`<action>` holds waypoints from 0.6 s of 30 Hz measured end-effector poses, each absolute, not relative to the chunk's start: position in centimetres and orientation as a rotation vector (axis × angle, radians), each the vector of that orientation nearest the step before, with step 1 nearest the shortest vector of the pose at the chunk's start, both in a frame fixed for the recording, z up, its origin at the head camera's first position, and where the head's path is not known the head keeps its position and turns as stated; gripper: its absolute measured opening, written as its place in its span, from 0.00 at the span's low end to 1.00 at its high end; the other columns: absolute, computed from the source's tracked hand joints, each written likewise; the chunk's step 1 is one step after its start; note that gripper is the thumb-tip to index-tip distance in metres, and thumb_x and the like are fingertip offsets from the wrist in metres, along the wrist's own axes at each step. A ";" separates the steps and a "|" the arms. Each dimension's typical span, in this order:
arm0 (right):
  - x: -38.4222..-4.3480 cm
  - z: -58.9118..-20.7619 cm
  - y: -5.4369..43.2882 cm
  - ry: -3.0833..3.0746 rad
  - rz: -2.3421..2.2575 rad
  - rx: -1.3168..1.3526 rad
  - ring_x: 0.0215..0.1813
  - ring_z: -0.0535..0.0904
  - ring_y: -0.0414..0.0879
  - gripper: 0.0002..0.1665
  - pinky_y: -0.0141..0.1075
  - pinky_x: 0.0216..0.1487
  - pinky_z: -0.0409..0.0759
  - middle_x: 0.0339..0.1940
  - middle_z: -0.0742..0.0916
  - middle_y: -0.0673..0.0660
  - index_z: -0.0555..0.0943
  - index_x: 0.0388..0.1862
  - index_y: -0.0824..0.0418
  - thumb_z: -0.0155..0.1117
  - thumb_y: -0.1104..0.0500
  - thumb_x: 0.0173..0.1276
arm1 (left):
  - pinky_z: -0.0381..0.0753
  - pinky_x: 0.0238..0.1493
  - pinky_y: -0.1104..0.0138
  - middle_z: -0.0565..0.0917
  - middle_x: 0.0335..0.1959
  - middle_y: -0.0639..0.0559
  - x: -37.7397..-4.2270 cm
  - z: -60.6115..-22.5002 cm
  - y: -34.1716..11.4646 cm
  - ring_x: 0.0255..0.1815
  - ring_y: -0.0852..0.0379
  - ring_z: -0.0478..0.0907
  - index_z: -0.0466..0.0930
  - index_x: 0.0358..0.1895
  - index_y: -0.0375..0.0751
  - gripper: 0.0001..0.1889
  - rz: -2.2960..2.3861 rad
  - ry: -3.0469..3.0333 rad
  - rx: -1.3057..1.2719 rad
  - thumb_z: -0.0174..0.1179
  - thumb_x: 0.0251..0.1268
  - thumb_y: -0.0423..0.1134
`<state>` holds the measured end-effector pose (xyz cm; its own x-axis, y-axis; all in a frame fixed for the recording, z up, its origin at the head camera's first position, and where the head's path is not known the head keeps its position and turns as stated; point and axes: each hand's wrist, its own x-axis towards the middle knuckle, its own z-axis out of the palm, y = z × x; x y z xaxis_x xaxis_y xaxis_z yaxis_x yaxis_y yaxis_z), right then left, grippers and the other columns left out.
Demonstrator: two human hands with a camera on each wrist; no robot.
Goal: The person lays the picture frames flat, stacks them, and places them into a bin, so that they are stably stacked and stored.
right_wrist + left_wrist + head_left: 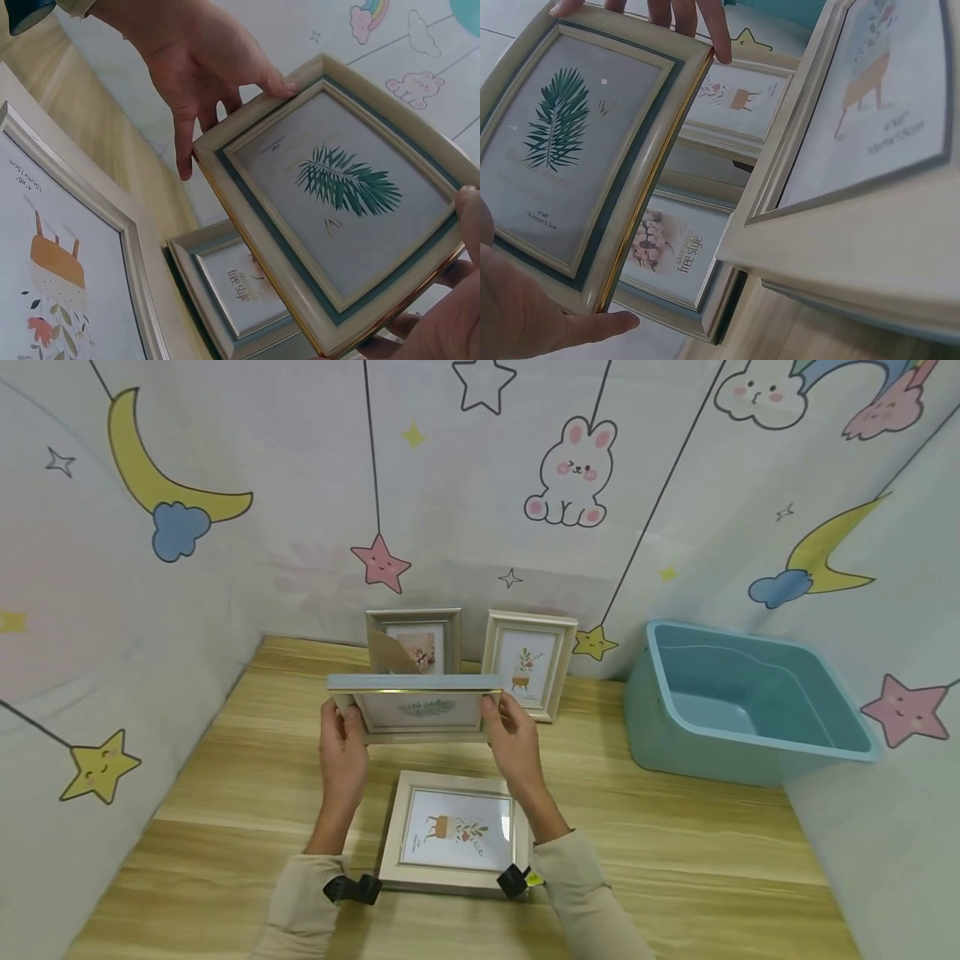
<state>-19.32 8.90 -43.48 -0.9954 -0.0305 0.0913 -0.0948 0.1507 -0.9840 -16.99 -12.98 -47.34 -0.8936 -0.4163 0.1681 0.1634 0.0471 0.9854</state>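
Observation:
Both hands hold up a cream picture frame [416, 683] with a teal inner band, a gold edge line and a green palm-leaf print [349, 180]. My left hand [342, 756] grips its left end, thumb on the front border and fingers at the back. At the other end, my right hand [517, 752] pinches the frame in the same way; in the left wrist view this right hand [675, 15] appears at the top. The frame is tilted, its long edge facing the head camera. Below it, a larger cream frame [393, 831] with a potted-plant print lies flat.
Two framed pictures lean against the back wall: one with a flower photo [450, 639] and a brown flap at its corner, one with a plant print [567, 668]. A blue-green plastic tub [705, 760] stands at the right. A cartoon-print cloth [300, 460] surrounds the wood-grain table [247, 760].

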 end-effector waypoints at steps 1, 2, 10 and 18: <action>-19.4 -43.6 9.0 -2.333 2.036 0.104 0.52 0.81 0.52 0.23 0.41 0.47 0.82 0.55 0.84 0.64 0.79 0.59 0.65 0.56 0.49 0.77 | 0.76 0.48 0.71 0.77 0.58 0.34 -17.0 -47.4 -12.9 0.50 0.64 0.75 0.62 0.71 0.37 0.23 -1.876 -1.939 0.254 0.38 0.83 0.45; -19.4 -43.6 9.2 -2.321 2.061 0.084 0.49 0.80 0.50 0.21 0.39 0.43 0.82 0.53 0.85 0.63 0.80 0.56 0.65 0.57 0.50 0.77 | 0.75 0.50 0.70 0.77 0.58 0.33 -17.0 -47.4 -12.8 0.51 0.63 0.74 0.62 0.70 0.36 0.22 -1.863 -1.953 0.247 0.39 0.83 0.44; -19.4 -44.3 10.9 -2.279 2.186 0.009 0.46 0.81 0.46 0.20 0.48 0.42 0.86 0.48 0.84 0.61 0.80 0.59 0.67 0.61 0.56 0.75 | 0.68 0.66 0.48 0.72 0.65 0.31 -16.8 -47.4 -12.9 0.68 0.43 0.68 0.58 0.72 0.35 0.22 -1.886 -2.052 0.038 0.39 0.83 0.40; -18.6 -45.5 12.5 -2.172 2.224 0.060 0.47 0.83 0.47 0.17 0.47 0.44 0.87 0.45 0.85 0.52 0.81 0.56 0.70 0.64 0.62 0.72 | 0.72 0.63 0.37 0.67 0.71 0.30 -16.8 -47.2 -13.5 0.71 0.34 0.65 0.54 0.77 0.41 0.26 -1.876 -2.261 -0.136 0.44 0.81 0.39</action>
<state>-18.59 12.51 -45.46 -0.9988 -0.0039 0.0497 -0.0496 -0.0239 -0.9985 -16.84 -13.55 -47.17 -0.9758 -0.0561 0.2113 0.1973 0.1902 0.9617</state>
